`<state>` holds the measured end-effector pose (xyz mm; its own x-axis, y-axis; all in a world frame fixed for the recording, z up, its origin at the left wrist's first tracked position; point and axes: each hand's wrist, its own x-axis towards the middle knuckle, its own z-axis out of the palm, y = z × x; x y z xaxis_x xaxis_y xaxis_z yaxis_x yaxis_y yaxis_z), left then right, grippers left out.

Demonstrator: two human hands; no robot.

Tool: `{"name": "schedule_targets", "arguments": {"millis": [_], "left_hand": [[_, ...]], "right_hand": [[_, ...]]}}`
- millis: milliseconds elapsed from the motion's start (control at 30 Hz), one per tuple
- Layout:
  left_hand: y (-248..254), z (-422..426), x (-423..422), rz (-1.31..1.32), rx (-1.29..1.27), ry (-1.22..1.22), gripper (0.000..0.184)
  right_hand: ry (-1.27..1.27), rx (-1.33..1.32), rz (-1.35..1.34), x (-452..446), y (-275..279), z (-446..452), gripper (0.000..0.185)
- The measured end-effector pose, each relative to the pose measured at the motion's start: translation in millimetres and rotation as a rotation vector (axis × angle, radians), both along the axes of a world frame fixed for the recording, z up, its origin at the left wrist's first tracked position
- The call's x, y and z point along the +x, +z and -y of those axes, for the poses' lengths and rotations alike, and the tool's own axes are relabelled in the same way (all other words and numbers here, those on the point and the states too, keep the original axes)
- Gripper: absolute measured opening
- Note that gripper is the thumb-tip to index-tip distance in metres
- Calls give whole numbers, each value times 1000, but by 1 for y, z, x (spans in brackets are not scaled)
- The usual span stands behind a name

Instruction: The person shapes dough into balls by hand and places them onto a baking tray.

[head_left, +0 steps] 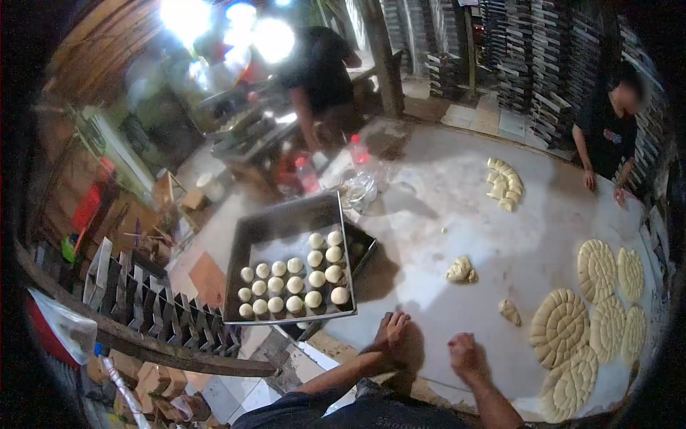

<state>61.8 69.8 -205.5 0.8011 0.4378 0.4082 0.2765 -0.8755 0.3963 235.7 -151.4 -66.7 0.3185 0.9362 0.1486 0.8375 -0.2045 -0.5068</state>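
My left hand (391,331) is low over the near edge of the pale table, beside the near right corner of the tray, with its fingers curled down. Whatever lies under its palm is hidden. To its right, my right hand (466,353) is closed over the table top, and I cannot make out what is in it. A lump of dough pieces (461,270) lies beyond my hands. One small dough piece (509,312) is off to the right. Several round dough balls (294,284) sit in rows in the dark metal tray (286,322).
Scored dough rounds (561,327) cover the table's right side, and cut dough strips (505,184) lie farther back. Pink-red bottles (306,175) stand beyond the tray. One person (607,136) is at the far right edge, another (321,79) at the back. Stacked trays (525,64) line the wall.
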Motion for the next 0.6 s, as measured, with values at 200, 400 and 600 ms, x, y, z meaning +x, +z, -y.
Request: {"name": "schedule_targets", "arguments": {"millis": [200,400,600], "left_hand": [[108,7,-53,66,-850,-245,76],[186,-13,-69,194,-692,-347,75],[159,0,-83,73,-985,-385,62]], "right_hand": [[-124,132,-775,-39,-38,-44,39],[-455,429,-436,-137,-19,-111,31],[-120,42,-568,-127,30,-95,34]]}}
